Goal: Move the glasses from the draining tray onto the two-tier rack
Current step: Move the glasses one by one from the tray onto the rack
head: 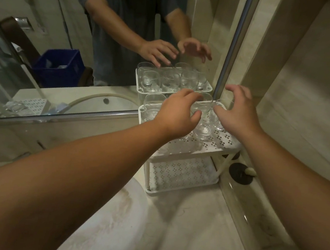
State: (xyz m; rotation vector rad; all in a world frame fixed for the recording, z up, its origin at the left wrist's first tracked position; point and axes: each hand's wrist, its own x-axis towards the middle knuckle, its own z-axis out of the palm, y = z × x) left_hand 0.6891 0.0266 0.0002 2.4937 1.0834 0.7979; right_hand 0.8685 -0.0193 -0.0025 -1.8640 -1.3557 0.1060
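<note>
The white two-tier rack [189, 157] stands on the counter in the corner, against the mirror. Several clear glasses [202, 128] stand on its perforated top tier, and the lower tier [181, 174] shows only its perforated mat. My left hand [178, 116] hovers over the top tier with its fingers loosely curved beside a glass [202, 106], gripping nothing that I can see. My right hand [236, 111] hovers over the tier's right side with its fingers spread. The draining tray [35, 102] appears only as a mirror reflection, with a glass [13, 107] on it.
The mirror [107, 48] runs along the back and reflects a person's arms, the rack and a blue crate [59, 66]. A beige tiled wall closes the right side. A black round stopper [240, 173] lies right of the rack. The basin rim [115, 210] curves below my left arm.
</note>
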